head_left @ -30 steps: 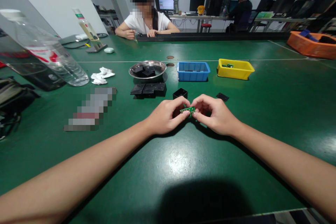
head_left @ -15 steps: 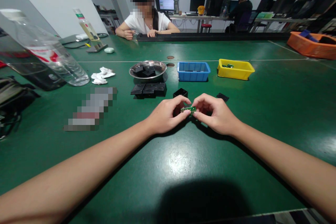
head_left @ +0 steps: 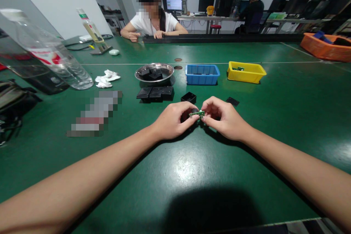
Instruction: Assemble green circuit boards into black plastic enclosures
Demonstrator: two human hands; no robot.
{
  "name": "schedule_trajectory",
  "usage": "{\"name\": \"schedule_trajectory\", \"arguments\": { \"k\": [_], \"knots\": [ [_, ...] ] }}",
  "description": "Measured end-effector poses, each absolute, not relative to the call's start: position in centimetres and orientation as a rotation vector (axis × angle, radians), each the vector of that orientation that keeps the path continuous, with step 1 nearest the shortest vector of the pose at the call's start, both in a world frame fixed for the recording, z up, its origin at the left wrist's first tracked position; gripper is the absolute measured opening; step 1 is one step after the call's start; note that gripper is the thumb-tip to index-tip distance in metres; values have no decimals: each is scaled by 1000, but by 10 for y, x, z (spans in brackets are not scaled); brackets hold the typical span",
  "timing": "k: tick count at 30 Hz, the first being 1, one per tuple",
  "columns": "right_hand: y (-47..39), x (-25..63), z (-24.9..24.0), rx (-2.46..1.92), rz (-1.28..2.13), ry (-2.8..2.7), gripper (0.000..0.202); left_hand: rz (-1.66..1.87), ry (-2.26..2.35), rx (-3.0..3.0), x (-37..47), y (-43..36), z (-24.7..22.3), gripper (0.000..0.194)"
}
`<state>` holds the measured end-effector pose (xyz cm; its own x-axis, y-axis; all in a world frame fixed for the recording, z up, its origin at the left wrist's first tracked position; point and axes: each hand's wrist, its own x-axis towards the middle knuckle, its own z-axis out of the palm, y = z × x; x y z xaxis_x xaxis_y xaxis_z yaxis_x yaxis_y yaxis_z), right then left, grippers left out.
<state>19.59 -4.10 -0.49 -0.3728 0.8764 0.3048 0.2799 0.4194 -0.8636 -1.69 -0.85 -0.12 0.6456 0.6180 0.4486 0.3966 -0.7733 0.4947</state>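
Between my two hands, a small green circuit board is held just above the green table. My left hand pinches its left end between thumb and fingers. At the other end, the thumb and fingers of my right hand are closed on the same board. Right behind my fingers sits an open black plastic box. A flat black cover piece lies beyond my right hand. Several closed black boxes stand in a row to the left.
Behind are a metal bowl of black parts, a blue bin and a yellow bin with circuit boards. Large bottles and crumpled tissue are at left. An orange basket stands far right. A person sits opposite.
The circuit board has tilted in my fingers, so that it now shows more edge-on. My right fingers have shifted slightly. Both hands stay in about the same place.
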Motion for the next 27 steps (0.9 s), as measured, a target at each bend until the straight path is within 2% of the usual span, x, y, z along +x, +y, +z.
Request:
{"name": "schedule_trajectory", "arguments": {
  "k": [13, 27],
  "knots": [
    [-40, 197, 0, -1099, 742, -1989, 10, 889, 846, 2472, -18, -10, 1, 23],
    [-38, 199, 0, -1065, 547, -2116, 21, 844, 884, 2393, -16, -7, -1, 27]
  ]
}}
